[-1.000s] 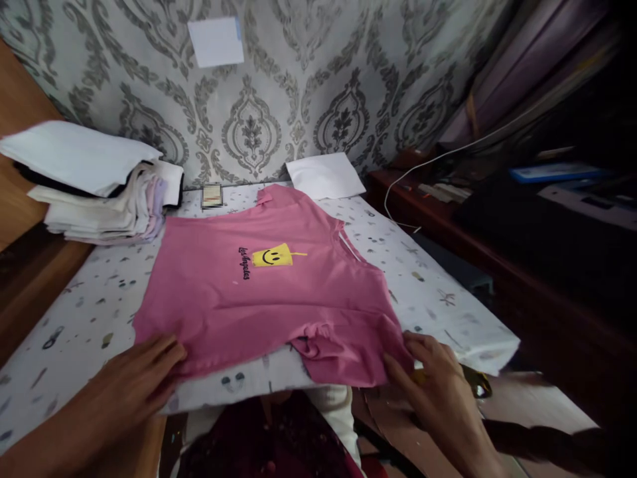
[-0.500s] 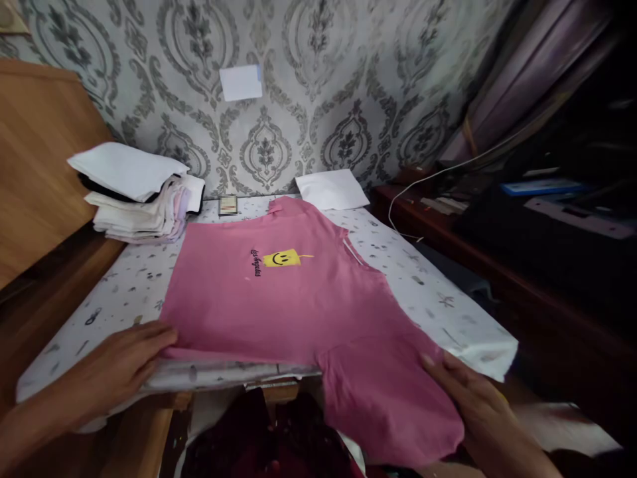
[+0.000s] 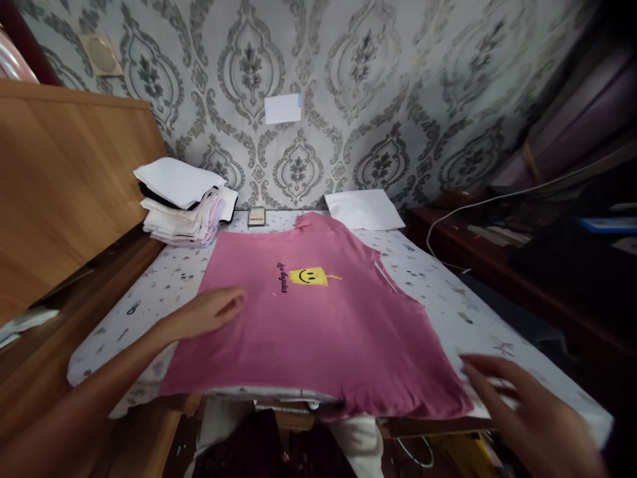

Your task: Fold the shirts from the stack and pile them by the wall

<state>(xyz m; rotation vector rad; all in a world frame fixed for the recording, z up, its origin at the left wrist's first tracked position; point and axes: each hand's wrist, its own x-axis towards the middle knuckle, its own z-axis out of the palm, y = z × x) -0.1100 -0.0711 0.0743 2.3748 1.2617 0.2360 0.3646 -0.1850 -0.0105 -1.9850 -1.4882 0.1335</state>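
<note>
On the surface [image 3: 448, 305], the shirt [image 3: 318, 325] lies spread flat, print up. Flat on its left part rests the left hand [image 3: 212, 312], grip apart. Blurred, the right hand [image 3: 532, 411] hovers just beside the shirt's near right corner, grip apart, holding nothing. Folded clothes [image 3: 182, 209] sit stacked at the far left.

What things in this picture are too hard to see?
Head view:
- Right hand: motion-blurred and cut by the bottom edge; whether it touches the shirt is unclear.
- Small card behind the shirt: too small to identify.
- Folded pile: lower pieces hidden under the white top one.
</note>
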